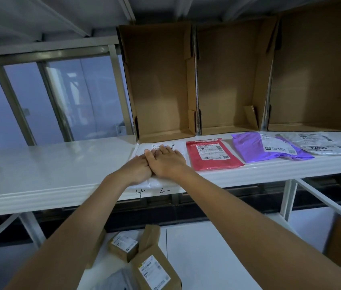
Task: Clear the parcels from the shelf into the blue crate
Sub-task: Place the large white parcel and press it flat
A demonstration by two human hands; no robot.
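Both my hands lie flat, fingers together, side by side on a white parcel (157, 148) at the shelf (50, 164) edge: left hand (137, 168), right hand (166, 162). Nothing gripped.

3 open cardboard boxes (226, 80) upright in row; window (50, 97) at left.

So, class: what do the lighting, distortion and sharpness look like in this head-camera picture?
Head view: dim, bluish light; wide-angle bending bows the shelf edge; the hands and red parcel are fairly sharp, the cardboard boxes below softer; slight sheen on the purple parcel.
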